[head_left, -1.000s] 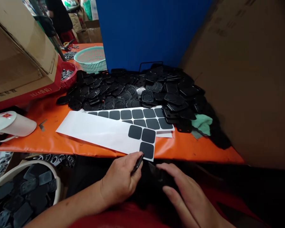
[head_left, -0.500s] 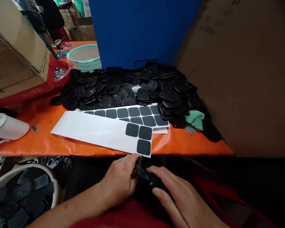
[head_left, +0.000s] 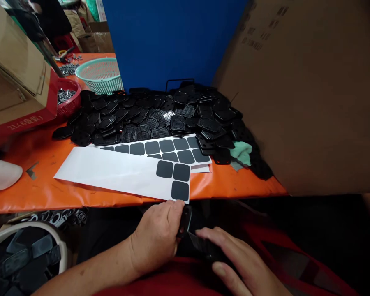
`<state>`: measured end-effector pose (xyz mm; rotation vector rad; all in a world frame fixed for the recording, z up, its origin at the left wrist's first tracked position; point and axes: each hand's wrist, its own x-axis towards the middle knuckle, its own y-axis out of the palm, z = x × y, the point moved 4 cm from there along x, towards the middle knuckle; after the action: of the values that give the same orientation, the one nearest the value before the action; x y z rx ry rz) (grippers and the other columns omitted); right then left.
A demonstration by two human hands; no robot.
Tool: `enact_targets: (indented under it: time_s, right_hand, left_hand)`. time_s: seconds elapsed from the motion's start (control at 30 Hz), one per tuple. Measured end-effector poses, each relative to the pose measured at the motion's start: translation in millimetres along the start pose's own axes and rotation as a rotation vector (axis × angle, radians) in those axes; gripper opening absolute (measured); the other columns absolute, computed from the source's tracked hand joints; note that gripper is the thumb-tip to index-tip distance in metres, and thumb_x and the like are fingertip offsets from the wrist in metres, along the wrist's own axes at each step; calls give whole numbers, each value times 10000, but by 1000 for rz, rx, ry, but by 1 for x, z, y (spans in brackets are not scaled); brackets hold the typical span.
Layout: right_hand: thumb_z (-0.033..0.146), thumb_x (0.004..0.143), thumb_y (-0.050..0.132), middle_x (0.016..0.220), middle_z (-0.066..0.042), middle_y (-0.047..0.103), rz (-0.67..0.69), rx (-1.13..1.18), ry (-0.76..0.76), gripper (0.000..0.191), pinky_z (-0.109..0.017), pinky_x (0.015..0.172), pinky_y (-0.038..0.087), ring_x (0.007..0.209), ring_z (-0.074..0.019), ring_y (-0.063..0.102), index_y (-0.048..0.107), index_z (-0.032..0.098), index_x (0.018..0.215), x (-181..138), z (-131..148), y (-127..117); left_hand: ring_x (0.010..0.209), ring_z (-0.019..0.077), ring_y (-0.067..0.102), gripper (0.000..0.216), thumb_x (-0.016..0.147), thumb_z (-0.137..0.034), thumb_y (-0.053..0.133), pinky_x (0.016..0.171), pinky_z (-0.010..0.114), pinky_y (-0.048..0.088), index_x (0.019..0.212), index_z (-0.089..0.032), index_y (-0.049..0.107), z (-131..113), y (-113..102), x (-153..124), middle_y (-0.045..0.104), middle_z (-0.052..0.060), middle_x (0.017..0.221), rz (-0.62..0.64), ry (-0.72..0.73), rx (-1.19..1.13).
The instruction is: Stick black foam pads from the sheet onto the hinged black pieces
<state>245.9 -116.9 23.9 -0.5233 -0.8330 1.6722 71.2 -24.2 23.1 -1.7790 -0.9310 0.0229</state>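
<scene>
My left hand (head_left: 156, 235) is closed on a small black plastic part (head_left: 185, 220) held just below the table edge. My right hand (head_left: 237, 260) lies beside it with its fingers stretched over a dark piece (head_left: 200, 244) on my lap. Just above the hands, a white backing sheet (head_left: 117, 170) carries three black square stickers (head_left: 174, 177) at its right end. A second sheet (head_left: 169, 149) with several stickers lies behind it. A large heap of black plastic parts (head_left: 160, 115) covers the back of the orange table (head_left: 43, 187).
A tilted cardboard sheet (head_left: 311, 94) walls off the right side, a blue panel (head_left: 166, 37) the back. A green cloth (head_left: 241, 153) lies by the heap. At left stand a cardboard box (head_left: 15, 78), a teal basket (head_left: 100, 75), a red bowl (head_left: 68, 98) and a white bin (head_left: 24, 257) with black parts.
The view has shifted right and down. My left hand has turned the black part more upright, and my right hand has slid lower on my lap.
</scene>
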Motion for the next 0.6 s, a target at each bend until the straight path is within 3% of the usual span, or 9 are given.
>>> enact_targets:
  time_s: [0.13, 0.4, 0.5, 0.6]
  right_hand:
    - [315, 929, 504, 1219, -64, 676, -78, -28, -77, 446, -298, 908, 557, 1092, -240, 658, 494, 259, 1371, 7, 7, 2]
    - [295, 939, 483, 1172, -64, 693, -45, -69, -74, 371, -271, 852, 576, 1064, -220, 670, 512, 247, 1306, 22, 12, -1]
    - [283, 956, 443, 1187, -71, 677, -10, -24, -10, 344, -265, 858, 567, 1064, -200, 665, 505, 249, 1293, 26, 6, 0]
    - [307, 977, 407, 1200, -86, 664, 10, -61, 128, 312, -291, 877, 557, 1067, -202, 660, 531, 231, 1253, 32, -17, 1]
  left_hand:
    - [786, 303, 687, 432, 770, -82, 462, 645, 436, 609, 1199, -39, 437, 2, 1, -4, 687, 204, 900, 16, -16, 7]
    - [785, 290, 690, 416, 797, -107, 464, 655, 411, 606, 1210, -56, 443, 7, 3, -7, 690, 193, 895, -24, -20, 1]
    - [767, 284, 689, 396, 814, -121, 455, 640, 398, 599, 1205, -61, 454, 5, -1, -6, 694, 190, 898, -52, 3, -6]
    - [796, 288, 686, 399, 826, -116, 443, 667, 400, 585, 1220, -57, 458, 0, -8, -5, 696, 198, 941, -93, 65, -79]
